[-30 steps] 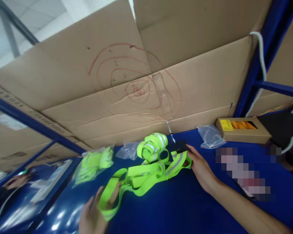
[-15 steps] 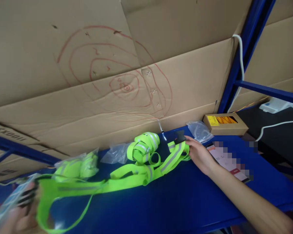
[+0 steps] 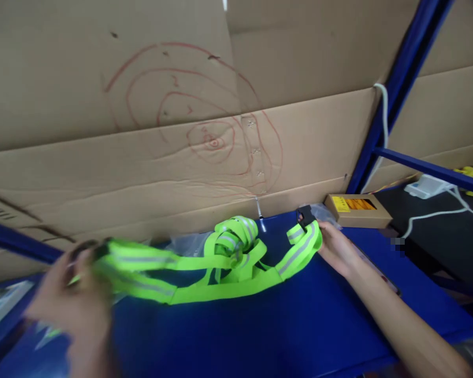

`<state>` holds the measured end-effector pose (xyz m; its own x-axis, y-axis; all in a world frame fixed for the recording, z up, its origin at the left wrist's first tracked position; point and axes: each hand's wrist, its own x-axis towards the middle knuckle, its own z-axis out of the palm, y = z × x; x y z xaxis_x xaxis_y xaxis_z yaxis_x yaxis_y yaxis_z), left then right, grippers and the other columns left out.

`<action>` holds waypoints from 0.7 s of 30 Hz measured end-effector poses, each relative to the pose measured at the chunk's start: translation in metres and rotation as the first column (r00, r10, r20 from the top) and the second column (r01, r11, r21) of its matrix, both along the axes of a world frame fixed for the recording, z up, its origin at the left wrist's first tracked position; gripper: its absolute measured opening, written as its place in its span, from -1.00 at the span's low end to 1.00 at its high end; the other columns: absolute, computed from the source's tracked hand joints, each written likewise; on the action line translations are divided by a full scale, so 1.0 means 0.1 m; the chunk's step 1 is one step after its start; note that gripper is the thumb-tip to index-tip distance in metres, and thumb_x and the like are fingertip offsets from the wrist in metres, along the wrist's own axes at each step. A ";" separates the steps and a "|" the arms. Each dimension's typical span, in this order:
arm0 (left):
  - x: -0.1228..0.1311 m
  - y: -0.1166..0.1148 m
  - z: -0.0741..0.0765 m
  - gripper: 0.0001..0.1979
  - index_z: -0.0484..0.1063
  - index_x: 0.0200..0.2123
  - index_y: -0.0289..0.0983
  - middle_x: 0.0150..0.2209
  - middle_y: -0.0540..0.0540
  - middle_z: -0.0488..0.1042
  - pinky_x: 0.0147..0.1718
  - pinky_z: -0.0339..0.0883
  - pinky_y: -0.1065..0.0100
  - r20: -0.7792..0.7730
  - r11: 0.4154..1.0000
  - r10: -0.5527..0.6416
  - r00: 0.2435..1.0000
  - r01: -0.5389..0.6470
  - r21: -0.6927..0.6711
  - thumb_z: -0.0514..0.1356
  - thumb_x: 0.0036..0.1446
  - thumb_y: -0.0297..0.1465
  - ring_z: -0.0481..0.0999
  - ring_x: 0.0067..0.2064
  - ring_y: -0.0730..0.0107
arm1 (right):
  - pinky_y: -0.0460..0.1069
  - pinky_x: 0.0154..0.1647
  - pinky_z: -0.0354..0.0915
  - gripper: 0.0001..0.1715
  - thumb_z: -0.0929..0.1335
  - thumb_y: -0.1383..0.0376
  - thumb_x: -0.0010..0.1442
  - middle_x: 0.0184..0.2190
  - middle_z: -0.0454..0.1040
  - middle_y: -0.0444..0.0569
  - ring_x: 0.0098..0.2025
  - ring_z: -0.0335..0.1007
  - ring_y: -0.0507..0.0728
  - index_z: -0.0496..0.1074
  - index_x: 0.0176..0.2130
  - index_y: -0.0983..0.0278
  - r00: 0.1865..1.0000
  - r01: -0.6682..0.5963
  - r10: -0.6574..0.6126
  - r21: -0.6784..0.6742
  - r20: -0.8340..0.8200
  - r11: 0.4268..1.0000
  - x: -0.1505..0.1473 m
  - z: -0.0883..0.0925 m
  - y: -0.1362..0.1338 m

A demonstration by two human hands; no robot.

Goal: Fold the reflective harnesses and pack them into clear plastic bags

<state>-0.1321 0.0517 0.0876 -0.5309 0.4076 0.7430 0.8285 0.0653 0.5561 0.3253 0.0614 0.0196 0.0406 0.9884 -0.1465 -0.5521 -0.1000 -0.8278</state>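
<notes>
Neon-green reflective straps [image 3: 228, 294] with silver stripes stretch between my two hands above the blue tabletop. My left hand [image 3: 76, 299], blurred by motion, is closed around one end, near a dark fitting that I cannot make out clearly. At the other end, my right hand [image 3: 336, 247] pinches the webbing just below a black plastic buckle [image 3: 306, 216]. A rolled bundle of the same green strap [image 3: 238, 233] rests on the table behind the stretched part, and the two overlap in view.
Behind the blue table [image 3: 220, 341] stands a cardboard wall [image 3: 318, 131] with red rings drawn on it. A small cardboard box [image 3: 366, 212] and clear plastic bags [image 3: 189, 244] lie along the back. A screwdriver-like tool [image 3: 262, 223] leans there. Blue rack posts [image 3: 393, 89] rise at the right.
My left hand has risen and moved right, bringing its strap end up with it. My right hand has shifted slightly right, and its buckle now shows clearly. The view has shifted a little.
</notes>
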 end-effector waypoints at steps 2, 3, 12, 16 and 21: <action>0.26 0.04 -0.13 -0.69 0.59 -0.10 -0.24 -0.17 -0.01 0.69 -0.14 0.54 0.15 -0.086 0.999 -0.030 0.996 0.033 0.029 0.15 0.32 -0.17 0.66 -0.21 0.24 | 0.07 -0.01 0.46 -0.51 0.54 0.07 0.09 -0.08 0.68 -0.06 -0.07 0.60 0.22 0.61 0.01 0.14 0.996 -0.026 0.027 -0.003 0.090 1.000 -0.09 -0.10 -0.04; 0.43 0.05 -0.23 -0.67 0.57 -0.02 -0.29 -0.14 -0.11 0.69 -0.17 0.54 0.20 -0.115 0.990 -0.138 0.984 0.135 -0.036 0.12 0.37 -0.22 0.66 -0.24 0.26 | 0.08 0.01 0.45 -0.47 0.55 0.03 0.09 -0.09 0.68 -0.06 -0.08 0.60 0.21 0.60 0.03 0.12 0.987 -0.059 0.058 0.005 0.152 0.998 -0.14 -0.14 -0.06; 1.57 -0.16 -1.16 -0.53 0.36 0.32 -0.12 0.19 -0.15 0.55 0.18 0.52 0.20 -0.266 0.554 -0.832 0.487 0.753 -0.354 0.03 0.42 -0.52 0.59 0.17 0.24 | 0.02 -0.20 0.36 -0.51 0.47 -0.12 0.18 -0.27 0.60 -0.05 -0.24 0.45 0.17 0.68 -0.10 0.15 0.813 -0.335 0.241 0.088 0.530 0.938 -0.56 -0.21 -0.38; 1.49 -0.19 -1.22 -0.44 0.29 0.37 -0.05 0.27 -0.16 0.46 0.16 0.54 0.18 -0.342 0.592 -0.804 0.486 0.704 -0.392 0.02 0.40 -0.57 0.57 0.19 0.19 | -0.02 -0.31 0.31 -0.55 0.48 -0.10 0.15 -0.38 0.52 -0.10 -0.33 0.36 0.12 0.68 -0.17 0.17 0.834 -0.332 0.265 0.057 0.483 0.942 -0.67 -0.21 -0.44; 1.42 -0.17 -1.23 -0.35 0.16 0.44 -0.03 0.31 -0.19 0.42 0.16 0.54 0.13 -0.392 0.610 -0.785 0.480 0.713 -0.347 0.06 0.38 -0.60 0.55 0.21 0.15 | -0.03 -0.32 0.28 -0.59 0.50 -0.07 0.12 -0.39 0.51 -0.10 -0.33 0.36 0.12 0.67 -0.27 0.20 0.862 -0.291 0.243 0.042 0.444 0.956 -0.67 -0.23 -0.43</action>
